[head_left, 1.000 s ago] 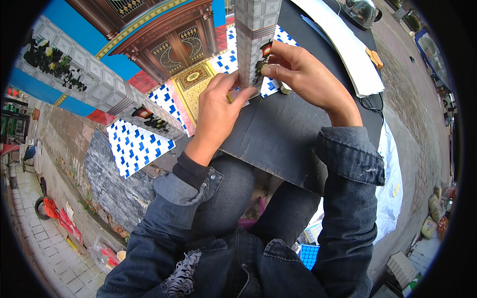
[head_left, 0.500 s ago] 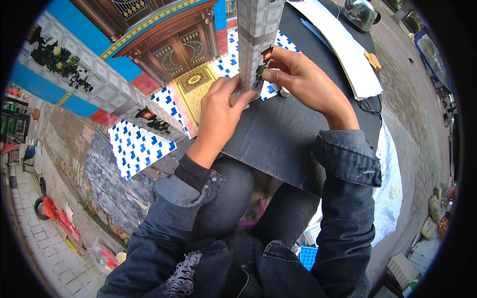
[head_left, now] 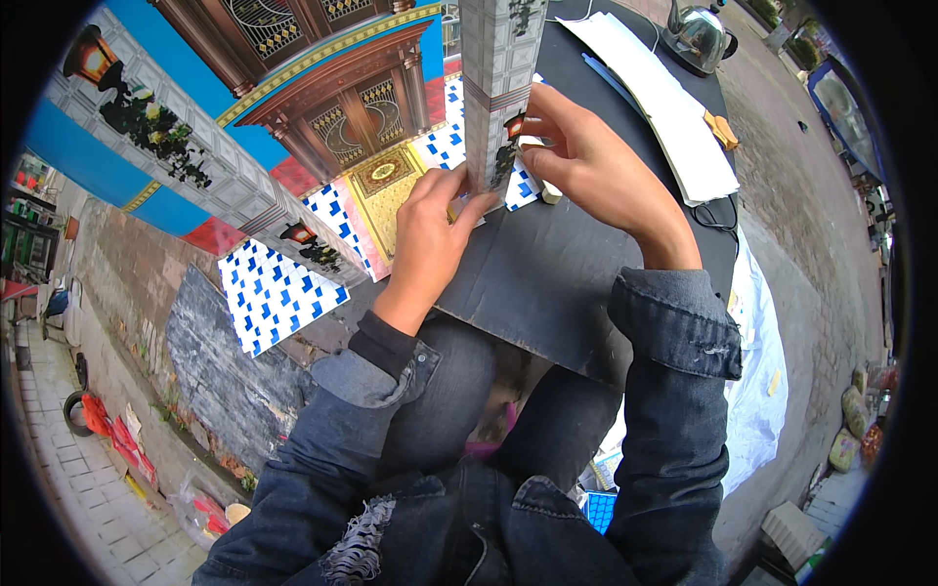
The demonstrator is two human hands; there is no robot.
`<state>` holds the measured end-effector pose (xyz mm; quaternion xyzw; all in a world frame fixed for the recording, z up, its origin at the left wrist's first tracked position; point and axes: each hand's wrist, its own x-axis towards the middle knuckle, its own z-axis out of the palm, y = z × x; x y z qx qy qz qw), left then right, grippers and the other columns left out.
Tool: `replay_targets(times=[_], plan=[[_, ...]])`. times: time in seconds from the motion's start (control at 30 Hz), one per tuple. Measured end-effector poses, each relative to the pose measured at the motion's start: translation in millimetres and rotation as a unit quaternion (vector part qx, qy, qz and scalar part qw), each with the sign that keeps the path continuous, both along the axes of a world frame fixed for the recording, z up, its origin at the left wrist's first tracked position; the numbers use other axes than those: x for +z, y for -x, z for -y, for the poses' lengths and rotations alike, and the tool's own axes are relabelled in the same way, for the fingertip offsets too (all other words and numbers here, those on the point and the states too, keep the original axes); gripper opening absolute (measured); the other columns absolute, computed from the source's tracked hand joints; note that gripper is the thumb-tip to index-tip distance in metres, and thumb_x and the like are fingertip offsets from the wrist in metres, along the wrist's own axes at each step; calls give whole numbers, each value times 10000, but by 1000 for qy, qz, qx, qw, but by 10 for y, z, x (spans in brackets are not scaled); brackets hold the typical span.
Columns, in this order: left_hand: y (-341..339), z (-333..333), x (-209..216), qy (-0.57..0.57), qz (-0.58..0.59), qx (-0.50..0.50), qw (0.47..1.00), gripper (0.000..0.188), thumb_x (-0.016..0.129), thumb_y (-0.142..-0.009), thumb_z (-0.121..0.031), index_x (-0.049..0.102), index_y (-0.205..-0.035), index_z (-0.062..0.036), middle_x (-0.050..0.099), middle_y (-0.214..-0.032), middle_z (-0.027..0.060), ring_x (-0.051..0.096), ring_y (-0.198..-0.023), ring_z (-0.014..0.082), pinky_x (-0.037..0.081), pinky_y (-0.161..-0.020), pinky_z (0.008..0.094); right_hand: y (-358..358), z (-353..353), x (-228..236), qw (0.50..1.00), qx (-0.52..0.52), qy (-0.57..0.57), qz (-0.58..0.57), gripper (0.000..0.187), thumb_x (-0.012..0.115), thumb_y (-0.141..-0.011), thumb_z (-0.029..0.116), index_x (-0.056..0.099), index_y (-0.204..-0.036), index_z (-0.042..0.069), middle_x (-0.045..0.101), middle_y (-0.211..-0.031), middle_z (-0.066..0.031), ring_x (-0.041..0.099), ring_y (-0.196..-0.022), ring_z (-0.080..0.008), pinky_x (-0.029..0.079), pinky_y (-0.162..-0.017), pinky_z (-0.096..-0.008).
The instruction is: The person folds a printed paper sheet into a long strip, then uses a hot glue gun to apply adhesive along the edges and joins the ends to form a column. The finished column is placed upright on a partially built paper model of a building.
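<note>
A model house of printed card [head_left: 337, 137], with brown doors, blue walls and a yellow carpet print, stands on a blue-and-white tiled base [head_left: 278, 298]. At its front right rises a grey card column [head_left: 486, 98] with a lantern and plant print. My left hand [head_left: 435, 230] pinches the foot of this column between thumb and fingers. Against the column's right side, a little higher, my right hand [head_left: 591, 156] has its fingers bent, the tips partly hidden behind it. A second grey column [head_left: 195, 166] leans across the left of the view. Beside the right hand lies a small pale block [head_left: 551, 193].
The house rests on a dark table [head_left: 547, 283] whose near edge is at my knees. White sheets [head_left: 664, 117] lie along the right side with a yellow-orange item [head_left: 721, 130] and a black cable [head_left: 718, 220]. A metal kettle [head_left: 698, 39] stands at the far right.
My right thumb has slid off the column's front face to its right edge. The view has shifted slightly, and my left hand keeps its hold at the column's foot.
</note>
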<state>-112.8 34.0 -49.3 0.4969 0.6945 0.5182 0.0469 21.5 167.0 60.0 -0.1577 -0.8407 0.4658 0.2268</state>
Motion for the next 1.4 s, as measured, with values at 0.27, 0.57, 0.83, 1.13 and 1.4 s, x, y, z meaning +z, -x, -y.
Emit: replay_targets(times=[0.27, 0.57, 0.83, 1.13, 1.4], plan=[[4, 6, -10, -8, 7, -10, 1000, 424, 781, -922, -240, 684, -1188, 75, 680, -1017, 188, 674, -912, 346, 532, -815, 411, 239, 182, 851, 972, -88, -64, -210, 906, 766, -908, 528, 404, -1531, -21, 572, -1409, -303, 665, -1195, -383, 537, -1012, -446], [46, 1, -32, -1, -4, -21, 1000, 393, 785, -919, -230, 682, -1153, 69, 676, -1007, 189, 679, -894, 355, 547, -783, 410, 642, 236, 694, 970, -125, -8, -207, 531, 687, -967, 424, 530, -1186, -34, 701, -1056, -258, 713, -985, -383, 536, -868, -452], [54, 7, -62, -15, -19, -24, 999, 355, 769, -941, -196, 682, -1166, 65, 693, -1000, 158, 701, -890, 281, 545, -811, 366, 627, 224, 612, 966, -136, -80, -205, 409, 648, -1026, 384, 541, -1162, 13, 655, -993, -130, 617, -904, -235, 502, -818, -367], [19, 19, -42, -21, -14, -23, 999, 362, 768, -931, -202, 675, -1169, 54, 665, -1009, 185, 671, -899, 361, 543, -786, 417, 583, 237, 640, 974, -89, -50, -204, 513, 653, -1001, 325, 434, -1297, -33, 681, -1053, -289, 683, -991, -471, 519, -868, -488], [18, 26, -47, -2, -10, -25, 1000, 377, 755, -941, -210, 669, -1178, 71, 666, -1031, 192, 665, -944, 371, 543, -823, 425, 565, 275, 672, 976, -82, -9, -202, 502, 662, -1009, 311, 431, -1289, -36, 658, -1080, -249, 678, -985, -341, 517, -880, -428]])
